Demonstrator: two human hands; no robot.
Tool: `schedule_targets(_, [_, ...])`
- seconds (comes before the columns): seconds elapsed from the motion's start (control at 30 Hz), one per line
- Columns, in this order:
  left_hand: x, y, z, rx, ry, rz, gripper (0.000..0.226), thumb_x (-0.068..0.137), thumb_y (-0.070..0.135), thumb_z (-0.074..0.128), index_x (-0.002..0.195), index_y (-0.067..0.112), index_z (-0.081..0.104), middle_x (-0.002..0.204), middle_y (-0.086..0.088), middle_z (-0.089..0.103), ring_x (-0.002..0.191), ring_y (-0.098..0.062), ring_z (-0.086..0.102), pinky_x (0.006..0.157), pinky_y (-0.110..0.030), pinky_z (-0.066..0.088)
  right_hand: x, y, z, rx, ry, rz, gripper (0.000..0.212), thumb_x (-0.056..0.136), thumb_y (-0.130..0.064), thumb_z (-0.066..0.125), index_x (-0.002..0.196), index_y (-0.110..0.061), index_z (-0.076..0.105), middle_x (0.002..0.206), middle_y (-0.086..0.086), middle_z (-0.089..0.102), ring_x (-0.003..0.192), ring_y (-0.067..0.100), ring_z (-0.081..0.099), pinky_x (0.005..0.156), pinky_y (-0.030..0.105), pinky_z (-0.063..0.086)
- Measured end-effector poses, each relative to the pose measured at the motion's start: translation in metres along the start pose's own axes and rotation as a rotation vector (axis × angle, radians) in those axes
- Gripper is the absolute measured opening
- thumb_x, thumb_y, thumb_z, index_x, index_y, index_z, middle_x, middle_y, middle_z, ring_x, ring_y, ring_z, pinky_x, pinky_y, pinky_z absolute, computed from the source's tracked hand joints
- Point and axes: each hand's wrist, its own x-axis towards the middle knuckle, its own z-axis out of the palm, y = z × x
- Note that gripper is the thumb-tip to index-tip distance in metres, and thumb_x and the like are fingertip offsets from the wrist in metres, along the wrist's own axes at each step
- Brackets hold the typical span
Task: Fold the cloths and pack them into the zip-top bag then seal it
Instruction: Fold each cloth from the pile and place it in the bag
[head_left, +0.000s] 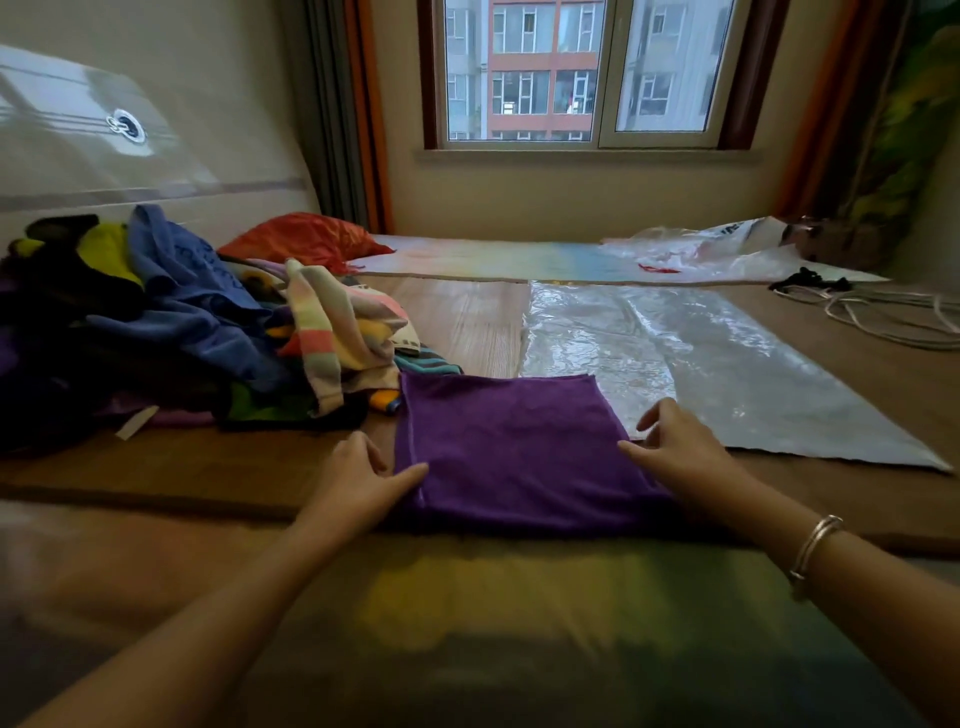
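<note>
Purple cloth (514, 447) btwn flat hands

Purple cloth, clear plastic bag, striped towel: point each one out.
purple cloth (511, 452), head view, middle of its flat top face.
clear plastic bag (727, 364), head view, bare crinkled middle.
striped towel (332, 332), head view, folded hump on the pile.

Cloth pile (156, 322) cut off at left edge; cords (883, 317) run off right edge; purple cloth's (519, 452) near corners under hands (hidden).
</note>
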Motion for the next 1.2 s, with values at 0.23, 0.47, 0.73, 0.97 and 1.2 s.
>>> schedule_targets(0.23, [-0.052,0.011,0.001,0.086,0.045,0.036,0.039,0.075,0.040,0.075,0.089,0.015,0.048,0.087,-0.003,0.054,0.073,-0.015,0.051,0.053,-0.027,0.035,-0.055,-0.004,-0.015,0.096,-0.199,0.070,0.024,0.088,-0.027,0.066,0.096,-0.012,0.049,0.087,0.005,0.058,0.072,0.013,0.053,0.056,0.023,0.039])
schedule_targets(0.47, [-0.064,0.000,-0.019,-0.095,0.012,0.003,0.009,0.088,0.014,0.065,0.084,0.012,0.057,0.088,-0.007,0.061,0.082,-0.021,0.059,0.071,-0.034,0.049,-0.076,-0.010,-0.023,0.466,-0.051,0.100,0.009,0.089,-0.007,0.061,0.087,-0.011,0.053,0.094,0.017,0.059,0.080,0.022,0.057,0.061,0.026,0.045])
schedule_targets(0.73, [-0.063,0.012,-0.055,-0.967,0.037,-0.099,0.012,0.099,0.011,0.046,0.108,0.014,0.054,0.098,-0.008,0.065,0.089,-0.021,0.065,0.068,-0.033,0.055,-0.076,-0.018,-0.033,0.530,0.020,0.052,0.009,0.094,-0.006,0.054,0.093,-0.006,0.062,0.083,0.014,0.061,0.068,0.019,0.059,0.062,0.024,0.046])
schedule_targets(0.97, [-0.077,-0.009,-0.041,-0.247,-0.008,0.128,0.008,0.098,0.012,0.048,0.094,0.020,0.049,0.092,-0.006,0.057,0.085,-0.023,0.059,0.071,-0.038,0.053,-0.096,-0.001,-0.023,0.288,-0.291,-0.113,0.022,0.081,-0.014,0.074,0.101,-0.012,0.064,0.099,0.004,0.066,0.094,0.016,0.062,0.083,0.024,0.050])
schedule_targets(1.2, [-0.092,-0.025,-0.045,-0.186,-0.213,0.317,0.043,0.081,-0.016,0.050,0.099,0.023,0.048,0.100,-0.006,0.058,0.096,-0.017,0.060,0.076,-0.022,0.049,-0.106,0.012,-0.014,-0.186,-0.066,-0.356,0.033,0.071,-0.002,0.060,0.092,-0.028,0.058,0.099,0.001,0.059,0.099,0.021,0.054,0.088,0.036,0.045])
